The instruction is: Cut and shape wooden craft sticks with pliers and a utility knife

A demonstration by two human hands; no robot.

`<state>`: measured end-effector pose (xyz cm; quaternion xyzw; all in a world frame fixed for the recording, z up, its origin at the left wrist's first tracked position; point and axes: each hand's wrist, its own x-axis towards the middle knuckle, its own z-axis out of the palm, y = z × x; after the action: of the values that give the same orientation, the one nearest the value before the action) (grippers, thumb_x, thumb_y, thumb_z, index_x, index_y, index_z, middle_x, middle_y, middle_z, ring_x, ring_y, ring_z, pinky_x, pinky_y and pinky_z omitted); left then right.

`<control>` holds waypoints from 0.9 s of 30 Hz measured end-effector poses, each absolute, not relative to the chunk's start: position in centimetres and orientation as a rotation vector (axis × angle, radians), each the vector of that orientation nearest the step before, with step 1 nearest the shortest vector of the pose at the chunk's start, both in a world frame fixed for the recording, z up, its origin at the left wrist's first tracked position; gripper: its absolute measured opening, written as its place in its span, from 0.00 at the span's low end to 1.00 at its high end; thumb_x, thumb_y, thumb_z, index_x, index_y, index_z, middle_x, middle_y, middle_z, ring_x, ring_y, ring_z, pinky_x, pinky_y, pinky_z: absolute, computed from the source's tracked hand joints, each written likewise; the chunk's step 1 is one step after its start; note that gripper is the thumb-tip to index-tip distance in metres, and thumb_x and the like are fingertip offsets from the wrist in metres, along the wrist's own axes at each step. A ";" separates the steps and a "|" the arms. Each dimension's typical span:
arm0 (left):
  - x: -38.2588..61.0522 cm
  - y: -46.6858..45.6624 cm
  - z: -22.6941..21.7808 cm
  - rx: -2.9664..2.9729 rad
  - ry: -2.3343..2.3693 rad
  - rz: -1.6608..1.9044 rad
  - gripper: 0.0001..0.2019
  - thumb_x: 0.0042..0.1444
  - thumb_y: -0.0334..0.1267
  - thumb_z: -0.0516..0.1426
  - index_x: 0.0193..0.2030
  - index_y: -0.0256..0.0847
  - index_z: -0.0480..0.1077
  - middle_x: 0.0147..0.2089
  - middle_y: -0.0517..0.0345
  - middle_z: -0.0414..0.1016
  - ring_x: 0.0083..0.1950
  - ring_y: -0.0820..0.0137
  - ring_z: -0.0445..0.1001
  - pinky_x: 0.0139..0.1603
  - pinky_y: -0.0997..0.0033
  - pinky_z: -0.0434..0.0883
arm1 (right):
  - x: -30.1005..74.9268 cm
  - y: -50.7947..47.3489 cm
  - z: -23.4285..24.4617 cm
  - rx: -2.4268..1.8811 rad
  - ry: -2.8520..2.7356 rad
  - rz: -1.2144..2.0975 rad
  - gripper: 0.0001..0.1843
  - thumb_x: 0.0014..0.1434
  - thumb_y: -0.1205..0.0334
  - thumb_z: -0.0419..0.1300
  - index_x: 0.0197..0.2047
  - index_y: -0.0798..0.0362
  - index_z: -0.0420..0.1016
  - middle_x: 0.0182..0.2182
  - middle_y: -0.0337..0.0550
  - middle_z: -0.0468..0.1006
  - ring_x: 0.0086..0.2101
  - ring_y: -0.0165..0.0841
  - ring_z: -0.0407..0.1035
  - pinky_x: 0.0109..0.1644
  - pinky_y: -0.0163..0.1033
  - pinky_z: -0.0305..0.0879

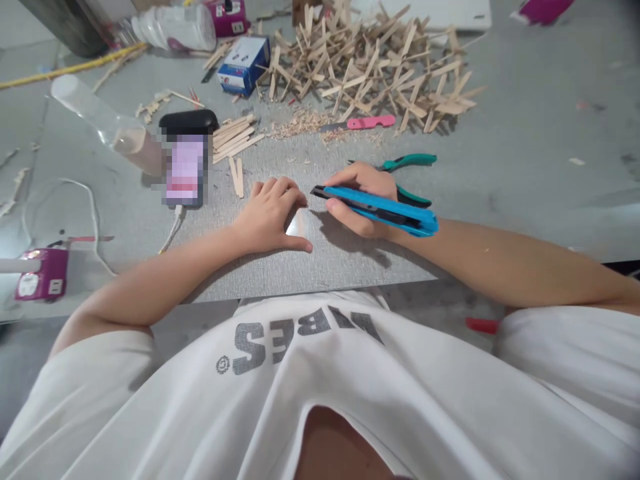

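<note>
Looks like cutter handling: right hand [367,179] grips blue cutter [393,204] above the near table [525,167], left hand [267,219] just left, loosely spread, seemingly empty; any cut calls for steadying one of the wooden sticks [240,179] farther left.

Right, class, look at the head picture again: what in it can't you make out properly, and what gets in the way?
In the head view:
Phone screen: blurred into blocks.
Green-handled pliers: partly hidden behind the right hand.
Purple item, top right: cut off by the top edge.
Dark cylinder, top left: also cut off there.
Fine print on the blue-and-white box: too small.
</note>
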<state>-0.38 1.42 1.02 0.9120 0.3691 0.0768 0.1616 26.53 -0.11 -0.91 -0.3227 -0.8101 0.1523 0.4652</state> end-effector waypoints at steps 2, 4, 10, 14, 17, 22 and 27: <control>-0.3 1.4 1.2 2.609 1.057 0.230 0.52 0.49 0.81 0.73 0.64 0.39 0.77 0.68 0.34 0.77 0.68 0.39 0.73 0.68 0.43 0.65 | 26.6 0.1 -1.0 -0.779 -1.988 0.340 0.14 0.72 0.50 0.66 0.54 0.47 0.81 0.39 0.42 0.86 0.34 0.35 0.78 0.39 0.43 0.76; -0.2 1.3 1.4 2.617 1.059 0.228 0.48 0.50 0.79 0.74 0.62 0.38 0.78 0.65 0.36 0.79 0.67 0.40 0.74 0.67 0.44 0.66 | 26.6 0.1 -1.0 -0.769 -1.992 0.324 0.13 0.73 0.49 0.66 0.54 0.46 0.81 0.39 0.42 0.86 0.34 0.36 0.79 0.38 0.44 0.77; 0.0 0.9 1.6 2.617 1.096 0.185 0.51 0.54 0.74 0.75 0.72 0.37 0.75 0.67 0.34 0.76 0.68 0.38 0.72 0.71 0.41 0.66 | 26.8 0.3 -1.1 -0.776 -2.042 0.330 0.13 0.74 0.47 0.66 0.56 0.42 0.81 0.41 0.43 0.88 0.35 0.39 0.82 0.40 0.46 0.80; 0.1 0.8 1.5 2.606 1.135 0.159 0.52 0.51 0.76 0.75 0.69 0.36 0.76 0.67 0.33 0.75 0.70 0.36 0.72 0.71 0.39 0.66 | 26.9 0.6 -1.1 -0.771 -2.080 0.325 0.13 0.73 0.46 0.65 0.55 0.42 0.82 0.43 0.44 0.88 0.35 0.39 0.82 0.44 0.47 0.82; 0.2 0.8 1.5 2.564 1.174 0.189 0.54 0.44 0.76 0.78 0.64 0.35 0.75 0.65 0.33 0.77 0.67 0.38 0.74 0.71 0.41 0.67 | 27.0 0.7 -1.1 -0.783 -2.105 0.357 0.14 0.73 0.47 0.65 0.55 0.43 0.82 0.42 0.45 0.89 0.35 0.39 0.82 0.45 0.47 0.83; 0.2 0.9 1.6 2.526 1.189 0.174 0.44 0.43 0.70 0.82 0.52 0.39 0.74 0.51 0.43 0.84 0.55 0.47 0.81 0.60 0.52 0.73 | 26.8 0.4 -0.7 -0.834 -2.105 0.414 0.12 0.72 0.50 0.67 0.55 0.42 0.82 0.43 0.46 0.89 0.36 0.42 0.83 0.44 0.49 0.83; -0.1 0.9 1.9 2.568 1.152 0.080 0.14 0.76 0.50 0.65 0.47 0.40 0.79 0.44 0.45 0.87 0.47 0.54 0.85 0.46 0.61 0.70 | 26.4 0.1 -0.6 -0.864 -2.071 0.430 0.11 0.73 0.50 0.66 0.55 0.41 0.82 0.41 0.45 0.88 0.35 0.41 0.82 0.42 0.49 0.82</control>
<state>-0.07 0.87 1.90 0.8999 0.4037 0.0281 0.1623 26.41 0.11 -0.65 -0.3441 -0.8245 0.1714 0.4152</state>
